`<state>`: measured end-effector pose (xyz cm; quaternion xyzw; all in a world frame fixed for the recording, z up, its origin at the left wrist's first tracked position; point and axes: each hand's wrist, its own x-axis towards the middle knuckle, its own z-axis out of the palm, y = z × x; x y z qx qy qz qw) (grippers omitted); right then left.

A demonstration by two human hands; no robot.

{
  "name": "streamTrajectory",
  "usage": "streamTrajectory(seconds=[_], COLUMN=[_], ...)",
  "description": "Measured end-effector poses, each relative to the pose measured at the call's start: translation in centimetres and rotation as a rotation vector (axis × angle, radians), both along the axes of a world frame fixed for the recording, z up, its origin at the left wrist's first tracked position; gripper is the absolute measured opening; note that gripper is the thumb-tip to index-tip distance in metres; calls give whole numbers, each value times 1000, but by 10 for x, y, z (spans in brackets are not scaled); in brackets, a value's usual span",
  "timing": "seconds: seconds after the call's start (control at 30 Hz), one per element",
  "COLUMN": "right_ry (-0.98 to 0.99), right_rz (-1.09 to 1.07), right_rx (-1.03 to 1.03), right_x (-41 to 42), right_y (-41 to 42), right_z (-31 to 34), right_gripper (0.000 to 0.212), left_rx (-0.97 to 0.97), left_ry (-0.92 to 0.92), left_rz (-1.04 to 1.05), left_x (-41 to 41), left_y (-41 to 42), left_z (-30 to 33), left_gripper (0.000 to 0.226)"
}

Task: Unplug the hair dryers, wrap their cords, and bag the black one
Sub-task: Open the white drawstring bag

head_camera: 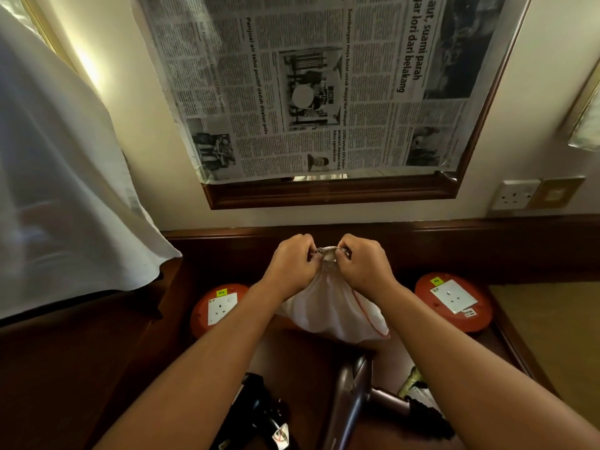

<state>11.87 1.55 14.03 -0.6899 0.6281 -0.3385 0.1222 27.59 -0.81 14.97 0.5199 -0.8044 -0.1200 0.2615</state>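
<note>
Bare table (324, 355) lay open at the centre, between the white bag (331, 306) at 12 o'clock and the hair dryers below. Orange socket reels blocked 10 o'clock (216, 308) and 2 o'clock (454, 302). The black dryer (259, 414) sat at 7 o'clock, the brown dryer (350, 401) at 5. A white cloth (65, 190) overhung the left edge.

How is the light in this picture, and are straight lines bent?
Head view: bright glare on the wall upper left; the desk is dark, so the black hair dryer hardly shows; the wide lens bends the mirror frame; both hands are sharp.
</note>
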Motion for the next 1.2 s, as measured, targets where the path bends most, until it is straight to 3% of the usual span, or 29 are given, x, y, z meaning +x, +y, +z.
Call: streamTrajectory(seconds=[0.2, 0.5, 0.73, 0.97, 1.07, 1.2], right_ry=[-114, -98, -185, -115, -146, -167], right_rz=[-155, 1, -94, -194, -268, -205], right_rx=[-12, 67, 85, 6, 0, 42], right_x=[5, -3, -5, 2, 2, -2], right_y=[-8, -18, -16, -10, -7, -3], right_z=[2, 12, 13, 9, 7, 8], right_gripper=[18, 9, 8, 10, 11, 5], left_rx=[-19, 149, 104, 86, 90, 143], left_ry=[105, -79, 77, 189, 190, 74], left_rz=[179, 39, -24, 85, 139, 104], left_x=[6, 1, -9, -1, 4, 5], left_y=[0, -21, -23, -21, -21, -18], left_z=[-6, 2, -4, -8, -7, -4], left_gripper=[21, 20, 23, 22, 22, 24])
